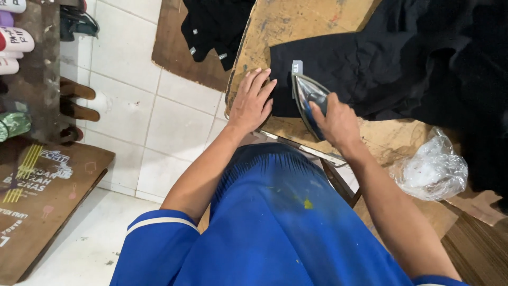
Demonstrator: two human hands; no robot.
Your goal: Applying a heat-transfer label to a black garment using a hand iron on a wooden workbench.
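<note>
on the worn board, creased black garment (391,63) under iron (309,98)

Bare board (296,26) lies open above the left hand (253,100). The iron (309,98) and black cloth (391,63) fill the right side; a plastic bag (431,169) blocks the near right edge, perhaps touching the cloth.
</note>
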